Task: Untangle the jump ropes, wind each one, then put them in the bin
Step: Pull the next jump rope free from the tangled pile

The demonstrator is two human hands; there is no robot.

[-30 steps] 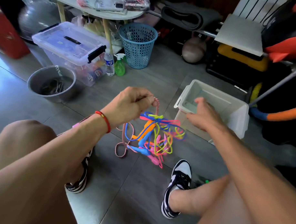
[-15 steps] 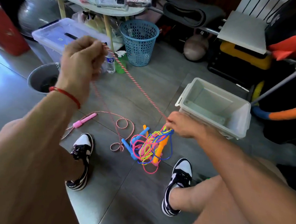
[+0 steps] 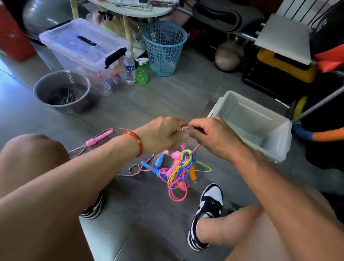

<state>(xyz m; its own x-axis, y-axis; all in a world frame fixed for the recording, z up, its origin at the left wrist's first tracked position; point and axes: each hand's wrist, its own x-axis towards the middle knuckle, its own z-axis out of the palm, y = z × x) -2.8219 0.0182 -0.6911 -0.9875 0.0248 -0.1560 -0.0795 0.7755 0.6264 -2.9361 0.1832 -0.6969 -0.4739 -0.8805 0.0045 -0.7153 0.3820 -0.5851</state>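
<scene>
My left hand (image 3: 161,135) and my right hand (image 3: 212,135) meet above the floor, both pinching the pink-and-white striped rope (image 3: 186,128). From my right hand the striped rope drops into a hanging tangle of blue, yellow and pink ropes (image 3: 180,169) with blue, pink and orange handles. The rope's pink handle (image 3: 99,138) lies on the floor to the left, with a loop of cord (image 3: 134,169) trailing near it. The white bin (image 3: 251,123) stands open just right of my right hand.
A grey metal bucket (image 3: 61,91), a clear lidded storage box (image 3: 86,51), a water bottle (image 3: 129,70), a green spray bottle (image 3: 141,72) and a blue mesh basket (image 3: 164,48) stand at the back. My two shoes (image 3: 207,213) flank the floor below the tangle.
My left hand has come down from high on the left to meet my right hand. The tangle now hangs lifted below my right hand, and the striped rope's taut span is gone.
</scene>
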